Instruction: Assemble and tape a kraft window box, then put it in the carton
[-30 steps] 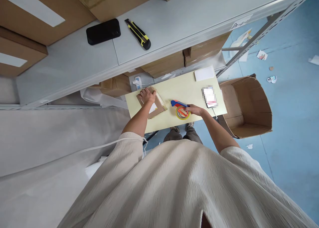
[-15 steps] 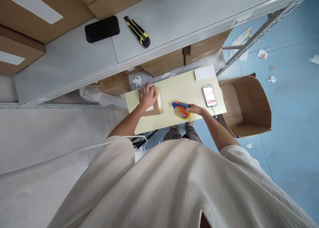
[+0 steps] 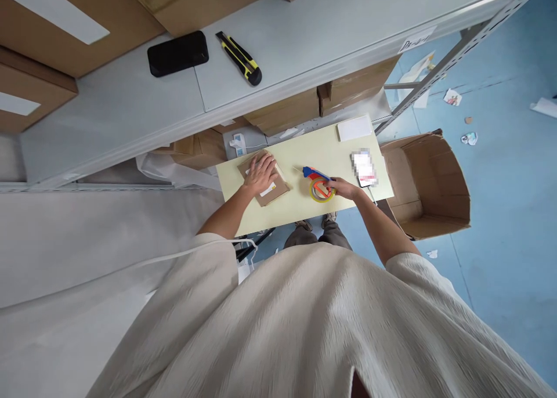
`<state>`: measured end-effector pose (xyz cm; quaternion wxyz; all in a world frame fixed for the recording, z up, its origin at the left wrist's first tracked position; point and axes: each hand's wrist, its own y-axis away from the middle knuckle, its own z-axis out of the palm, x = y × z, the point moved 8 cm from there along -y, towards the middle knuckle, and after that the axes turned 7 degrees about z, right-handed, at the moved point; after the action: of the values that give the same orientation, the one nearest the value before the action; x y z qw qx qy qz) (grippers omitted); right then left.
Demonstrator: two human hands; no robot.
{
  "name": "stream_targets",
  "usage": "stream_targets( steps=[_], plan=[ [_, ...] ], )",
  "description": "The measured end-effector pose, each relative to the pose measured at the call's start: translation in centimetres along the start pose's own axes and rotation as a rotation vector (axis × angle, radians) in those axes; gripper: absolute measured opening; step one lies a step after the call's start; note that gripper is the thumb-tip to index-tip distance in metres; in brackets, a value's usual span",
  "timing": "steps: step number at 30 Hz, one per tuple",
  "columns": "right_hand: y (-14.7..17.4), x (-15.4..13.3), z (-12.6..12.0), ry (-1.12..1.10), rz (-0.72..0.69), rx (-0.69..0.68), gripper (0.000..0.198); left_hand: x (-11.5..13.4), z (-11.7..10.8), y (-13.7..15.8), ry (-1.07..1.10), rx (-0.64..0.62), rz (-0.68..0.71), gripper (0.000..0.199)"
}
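Note:
My left hand point(image 3: 260, 173) lies flat with its fingers stretched over a small cardboard box point(image 3: 277, 192) on the pale yellow table point(image 3: 300, 148). A white label with a yellow mark shows beside the hand, and the hand hides part of the box top. To the right, my right hand point(image 3: 343, 188) is closed around a tape dispenser point(image 3: 319, 180) with a blue and orange-red body and a roll of yellow-edged tape. The dispenser is apart from the box, its blue end pointing left towards it.
A phone with a lit screen point(image 3: 364, 168) and a white pad point(image 3: 354, 129) lie at the table's right end. Beyond stands an open cardboard carton point(image 3: 429, 183). The shelf point(image 3: 296, 44) above bears a black phone point(image 3: 178, 53), a yellow-black utility knife point(image 3: 239, 58) and large boxes.
The small box has turned slightly on the table. My left hand has gone from curled fingers to lying flat on it. My right hand has tilted and raised the tape dispenser a little.

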<state>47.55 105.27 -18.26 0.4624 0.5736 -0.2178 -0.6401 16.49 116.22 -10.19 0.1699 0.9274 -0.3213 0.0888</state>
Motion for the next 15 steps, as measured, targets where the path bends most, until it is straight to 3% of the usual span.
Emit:
stream_targets(
  steps=[3,8,15],
  plan=[
    [-0.6,-0.3,0.4,-0.025,0.011,0.002,0.040,0.5,0.7,-0.1,0.033,0.125,-0.159,0.062],
    [-0.6,-0.4,0.7,-0.126,0.019,-0.073,0.042,0.7,1.1,-0.3,0.084,0.178,-0.205,0.057],
    [3.1,2.3,-6.2,0.019,0.091,0.022,0.039,-1.3,0.8,0.1,0.113,0.265,-0.336,0.056]
  ],
)
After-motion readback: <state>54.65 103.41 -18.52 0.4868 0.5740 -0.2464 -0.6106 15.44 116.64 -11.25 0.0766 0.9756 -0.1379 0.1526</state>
